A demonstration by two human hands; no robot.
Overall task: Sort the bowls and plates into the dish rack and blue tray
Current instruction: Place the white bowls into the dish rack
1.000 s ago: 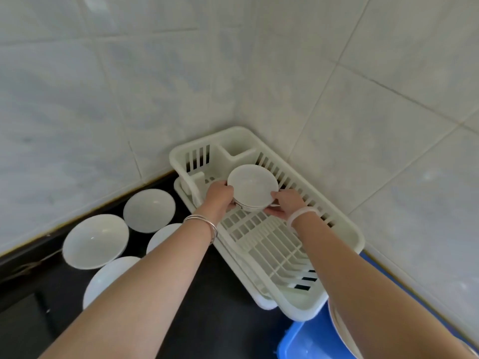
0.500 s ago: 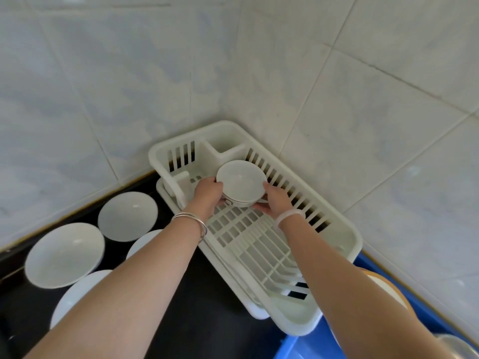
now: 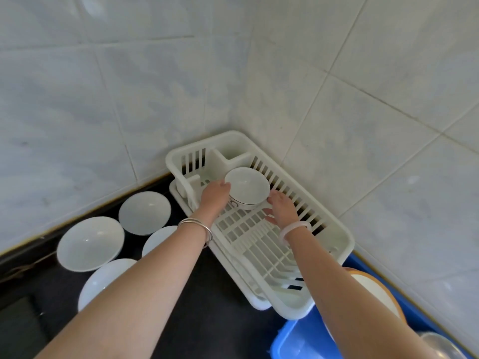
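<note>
Tiled wall (image 3: 155, 86) fills the upper view, meeting in a corner just beyond your hands.

Dark surface (image 3: 207, 307) runs below and to the left of your grip.

White dish rack (image 3: 334, 229) sits in the corner, directly under both hands, its long side running back toward you on the right. Slatted floor shows bare between your wrists.

Blue tray (image 3: 293, 340) lies at the near end of the rack, under your right forearm. A plate (image 3: 373, 288) with an orange rim lies in it, partly hidden by that forearm.

Four white plates (image 3: 90, 243) lie on the surface well to the left of your left hand, the nearest partly covered by your left forearm.

Small white bowl (image 3: 247, 186) sits upright at the far end of the rack, between your two hands; dark line around its outside. Cannot tell whether its base touches the rack floor.

Your left hand (image 3: 213, 196): fingers bent against the bowl's left side, touching the rim. Grip closed on the bowl.

Your right hand (image 3: 281, 209): fingers spread, tips at the bowl's lower right edge. Looks loose; cannot tell whether it actually grips.

Metal bangles (image 3: 197, 226) on your left wrist, pale bracelet (image 3: 295, 230) on the right.
</note>
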